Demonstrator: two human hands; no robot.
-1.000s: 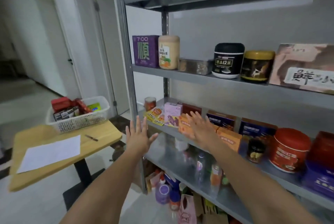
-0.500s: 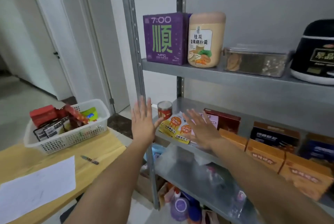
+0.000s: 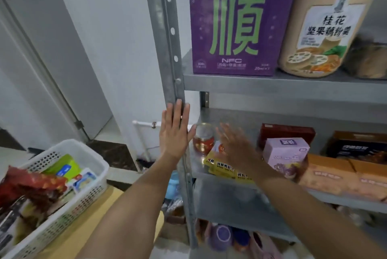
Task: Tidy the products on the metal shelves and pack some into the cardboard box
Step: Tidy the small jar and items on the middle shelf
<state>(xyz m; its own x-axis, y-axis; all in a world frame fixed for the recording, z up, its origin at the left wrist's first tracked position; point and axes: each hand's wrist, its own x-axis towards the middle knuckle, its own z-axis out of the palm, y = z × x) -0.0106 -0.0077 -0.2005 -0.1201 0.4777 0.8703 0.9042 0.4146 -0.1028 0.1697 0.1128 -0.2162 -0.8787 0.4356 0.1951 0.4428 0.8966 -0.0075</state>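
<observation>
Nearest, a pale wooden surface [image 3: 88,235] in the lower left carries a white mesh basket [image 3: 83,200] at its left side. In the basket are a red packet [image 3: 31,187], a green packet [image 3: 62,166] and more wrappers too blurred to name. Both bare forearms reach forward from the bottom edge.

The left grip [image 3: 174,135] is held flat with its fingers straight and together. It holds nothing and sits in front of the front left post [image 3: 165,39] of the metal shelves; contact with the post cannot be told. The right grip [image 3: 236,150] is motion-blurred, with its fingers spread and nothing in it. It hovers over the yellow packets [image 3: 222,167] at the front left corner of the middle shelf [image 3: 195,164].

- **Behind the packets:** a small jar [image 3: 202,141] with a red label stands upright near the left thumb.
- **Further right on the middle shelf:** a lilac box [image 3: 287,154] stands in front of a dark red box [image 3: 287,133]. Then come orange boxes [image 3: 333,175] along the front edge, with a dark box [image 3: 360,145] behind them.
- **Below:** a purple bottle [image 3: 222,237], blurred.
- **Farthest, left end of the upper shelf [image 3: 272,87]:** a purple box [image 3: 240,24] stands upright, with a beige jar [image 3: 326,24] just beside it on the right.
</observation>
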